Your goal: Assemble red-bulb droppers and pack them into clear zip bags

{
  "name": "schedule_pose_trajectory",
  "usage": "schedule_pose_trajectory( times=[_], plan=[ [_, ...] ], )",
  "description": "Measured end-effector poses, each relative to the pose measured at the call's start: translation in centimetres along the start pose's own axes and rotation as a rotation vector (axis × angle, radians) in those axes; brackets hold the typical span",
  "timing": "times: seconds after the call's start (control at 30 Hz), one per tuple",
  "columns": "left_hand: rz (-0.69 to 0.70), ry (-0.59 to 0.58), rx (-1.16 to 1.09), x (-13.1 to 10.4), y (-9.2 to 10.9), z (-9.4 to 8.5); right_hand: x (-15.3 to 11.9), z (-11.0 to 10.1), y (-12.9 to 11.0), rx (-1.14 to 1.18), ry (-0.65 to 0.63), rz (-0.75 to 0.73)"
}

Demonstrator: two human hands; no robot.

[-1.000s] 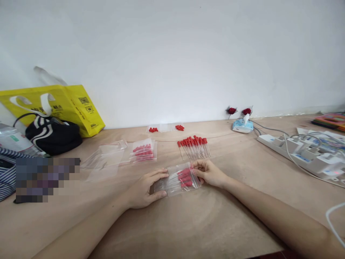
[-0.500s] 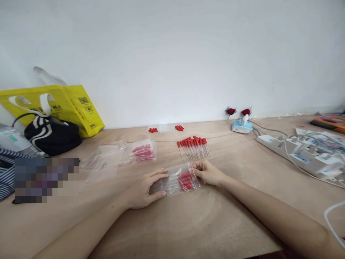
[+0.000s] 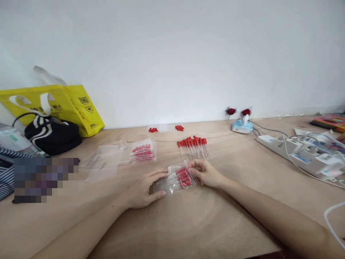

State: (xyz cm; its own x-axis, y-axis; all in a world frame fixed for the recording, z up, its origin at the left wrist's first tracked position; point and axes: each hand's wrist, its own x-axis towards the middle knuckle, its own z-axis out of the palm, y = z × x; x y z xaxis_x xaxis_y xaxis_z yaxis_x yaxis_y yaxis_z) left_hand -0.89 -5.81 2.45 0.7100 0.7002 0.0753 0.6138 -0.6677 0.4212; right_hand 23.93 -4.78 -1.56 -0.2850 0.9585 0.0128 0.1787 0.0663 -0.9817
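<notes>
A clear zip-lock bag [image 3: 174, 181] lies on the table in front of me, holding several droppers [image 3: 184, 177] with red bulbs and thin clear tubes. My right hand [image 3: 206, 172] pinches the bag's red-lined zip edge between thumb and fingers. At the other end, my left hand [image 3: 147, 189] rests with thumb and fingers spread around the bag's closed end. Just beyond, a row of loose red-topped droppers [image 3: 193, 146] lies side by side. A filled bag [image 3: 143, 153] of red-topped pieces sits behind my left hand, beside flat clear bags [image 3: 104, 160].
Small red pieces [image 3: 153, 130] lie on clear plastic near the wall. To the right are a blue tissue pack [image 3: 242, 126], two red flowers [image 3: 231, 111] and a power strip [image 3: 299, 156] with cables. A yellow bag [image 3: 86, 111] and black pouch [image 3: 54, 135] stand at left.
The zip end of the bag has shifted slightly left and up with my right hand, and the plastic is more creased. My left hand stays in place.
</notes>
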Motion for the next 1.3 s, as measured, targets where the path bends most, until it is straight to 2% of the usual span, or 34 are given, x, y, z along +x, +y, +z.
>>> schedule_pose_trajectory(
  times=[0.13, 0.27, 0.37, 0.57, 0.63, 0.73, 0.8, 0.9, 1.07, 1.17, 1.3],
  plan=[
    [-0.013, -0.001, 0.026, 0.0, -0.1, 0.1, 0.5, 0.3, 0.5, -0.043, 0.086, -0.011],
    [0.004, 0.029, 0.016, -0.1, -0.9, 0.6, 0.9, 0.2, 0.7, -0.036, 0.031, -0.057],
    [0.016, 0.047, -0.017, -0.1, -1.2, 0.7, 0.8, 0.1, 0.5, -0.006, 0.023, -0.001],
    [0.004, 0.115, -0.114, 0.1, -0.8, 0.5, 0.6, -0.2, 0.5, -0.072, 0.234, 0.058],
    [-0.006, 0.166, -0.140, 0.6, -0.7, 0.5, 0.7, -0.3, 0.7, -0.116, 0.271, 0.077],
    [-0.015, 0.199, -0.152, 2.3, -0.6, 0.4, 1.0, -0.3, 1.1, -0.087, 0.279, 0.018],
    [-0.013, 0.147, -0.173, 4.0, -0.4, 0.3, 1.1, -0.2, 1.2, -0.003, 0.226, -0.012],
    [-0.069, -0.022, -0.248, 7.2, 0.1, 0.2, 1.0, -0.2, 1.0, 0.131, 0.118, 0.000],
    [-0.295, -0.212, -0.352, 11.1, 0.9, 0.4, 0.6, -0.1, 0.3, 0.218, 0.059, 0.003],
    [-0.383, -0.294, -0.484, 11.4, 0.9, 0.4, 0.4, -0.1, 0.0, 0.189, 0.087, 0.025],
    [-0.381, -0.291, -0.613, 10.1, 0.6, -0.4, 0.2, -0.1, -0.3, 0.143, 0.113, 0.045]
  ],
)
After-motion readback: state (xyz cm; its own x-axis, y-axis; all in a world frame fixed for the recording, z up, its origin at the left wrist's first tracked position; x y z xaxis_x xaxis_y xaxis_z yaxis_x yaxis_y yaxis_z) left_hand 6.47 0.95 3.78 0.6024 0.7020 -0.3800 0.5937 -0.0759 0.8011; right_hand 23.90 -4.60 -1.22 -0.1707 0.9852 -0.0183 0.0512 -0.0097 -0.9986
